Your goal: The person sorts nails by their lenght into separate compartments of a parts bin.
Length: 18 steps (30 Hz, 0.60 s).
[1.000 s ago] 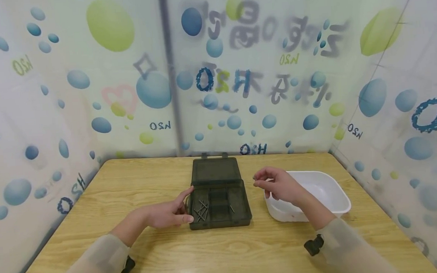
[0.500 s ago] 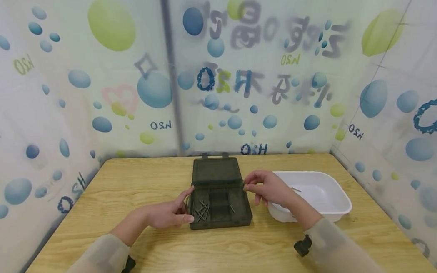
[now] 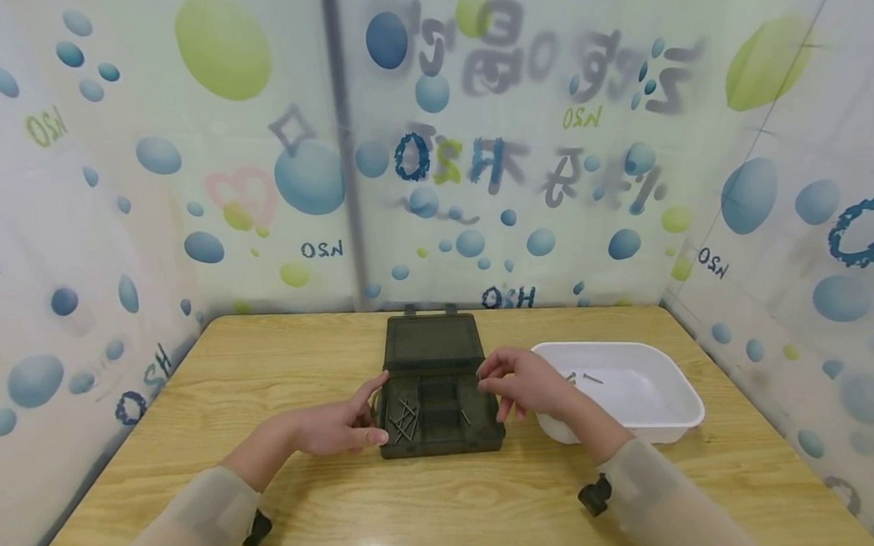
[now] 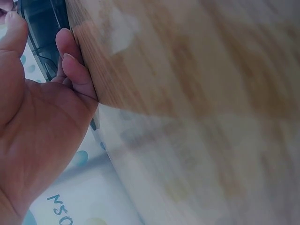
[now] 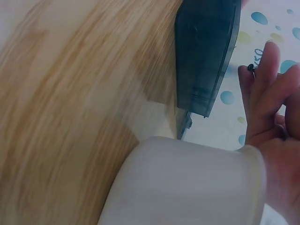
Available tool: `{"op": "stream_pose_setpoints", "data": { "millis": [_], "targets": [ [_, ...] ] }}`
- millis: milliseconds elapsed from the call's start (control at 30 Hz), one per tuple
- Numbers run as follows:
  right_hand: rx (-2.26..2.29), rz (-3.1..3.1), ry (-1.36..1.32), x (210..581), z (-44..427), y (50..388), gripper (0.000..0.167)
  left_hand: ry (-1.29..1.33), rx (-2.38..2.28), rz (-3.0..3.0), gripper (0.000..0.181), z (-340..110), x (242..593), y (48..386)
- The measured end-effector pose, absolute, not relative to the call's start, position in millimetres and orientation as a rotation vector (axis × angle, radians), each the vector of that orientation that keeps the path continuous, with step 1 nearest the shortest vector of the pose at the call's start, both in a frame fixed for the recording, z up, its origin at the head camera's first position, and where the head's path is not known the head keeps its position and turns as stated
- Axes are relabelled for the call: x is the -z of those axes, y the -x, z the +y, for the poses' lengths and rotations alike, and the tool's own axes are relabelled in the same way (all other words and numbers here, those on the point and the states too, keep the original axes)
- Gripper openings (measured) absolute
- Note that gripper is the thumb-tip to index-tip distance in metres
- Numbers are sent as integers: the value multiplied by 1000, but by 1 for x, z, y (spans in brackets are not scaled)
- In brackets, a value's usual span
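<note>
Dark plastic box [image 3: 443, 449] sits mid-table, its lid [image 3: 431, 340] thrown back toward the printed sheet [image 3: 465, 246]. We see its tray split lengthwise. In the left compartment [image 3: 393, 393], a loose heap of screws [image 3: 403, 421], several crossing one another; we cannot count them surely. In the right compartment [image 3: 479, 416], one lone screw [image 3: 464, 417] lying aslant. The middle section [image 3: 439, 425] is cut by crosswise dividers.

White tub [image 3: 639, 386] stands to the right of the box, just beside it on the wooden table [image 3: 391, 510]. Inside we make out a few more screws [image 3: 592, 378] near the left end, partly behind the person's forearm.

Left hand [image 3: 334, 428]: spread, thumb and forefinger wide apart along the box's left side. Thumb lies at the front left corner, forefinger reaches toward the rear near the hinge. From the left wrist we note the remaining fingers bent loosely beside the box wall.

Right hand [image 3: 522, 382]: fingertips drawn together, pinching a small screw [image 5: 251, 68]; we pick out its dark round head from the right wrist. Seen from the head, these fingertips overlap the right compartment's outer rim toward the rear; their height over it we cannot judge. The lower fingers hang curved by the box's right edge.
</note>
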State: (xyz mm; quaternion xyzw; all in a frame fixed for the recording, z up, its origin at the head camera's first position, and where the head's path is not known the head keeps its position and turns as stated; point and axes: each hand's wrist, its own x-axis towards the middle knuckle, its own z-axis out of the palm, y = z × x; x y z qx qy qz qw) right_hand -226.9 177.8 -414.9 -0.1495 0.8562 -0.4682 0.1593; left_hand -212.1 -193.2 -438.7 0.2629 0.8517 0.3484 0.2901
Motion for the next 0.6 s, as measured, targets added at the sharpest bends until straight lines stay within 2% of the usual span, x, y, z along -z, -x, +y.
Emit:
{"op": "stream_pose_setpoints", "data": {
  "millis": [600],
  "targets": [
    [1270,2464,448,412,172,225,25,-688,-943,2267,105,-192,437,211]
  ]
}}
